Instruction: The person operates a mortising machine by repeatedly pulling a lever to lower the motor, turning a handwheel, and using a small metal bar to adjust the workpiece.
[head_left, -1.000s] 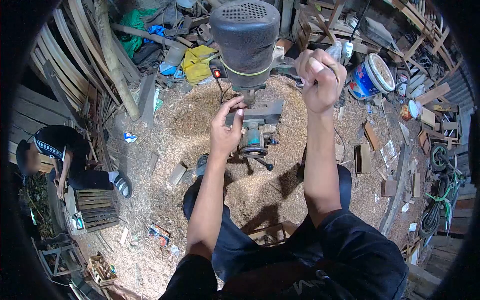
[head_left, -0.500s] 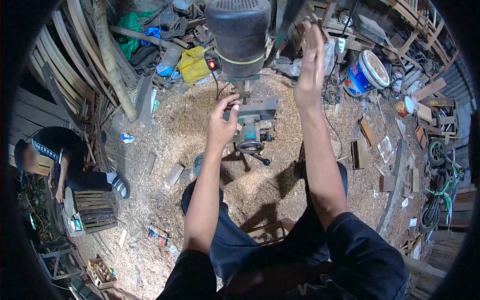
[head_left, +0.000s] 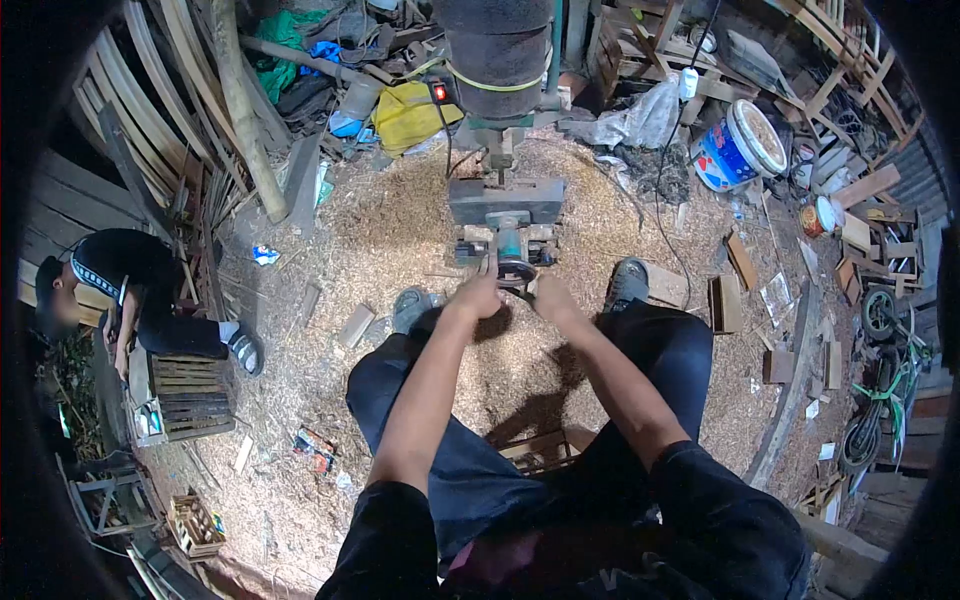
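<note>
In the head view a bench machine with a dark motor housing point(head_left: 495, 60) stands in front of me, a bit point(head_left: 501, 175) pointing down over its grey worktable vise point(head_left: 507, 203). Under the vise is a dark handwheel point(head_left: 517, 272). My left hand point(head_left: 476, 296) is closed at the wheel's left rim, with a finger pointing up along it. On the wheel's right side, my right hand point(head_left: 556, 300) is curled at the crank handle, somewhat smeared by motion. The handle itself is mostly hidden by the fingers.
Wood shavings point(head_left: 400, 230) cover the floor. A paint bucket point(head_left: 738, 146) and wood offcuts point(head_left: 725, 304) lie to the right, near a small green bike point(head_left: 880, 385). At left another person point(head_left: 125, 290) sits by a slatted crate point(head_left: 190, 397). A red-lit switch point(head_left: 439, 92) glows beside the motor.
Both hands have come down to the handwheel: the left from beside the bit, the right from raised up beside the motor. The camera view has shifted slightly, showing the vise unobstructed.
</note>
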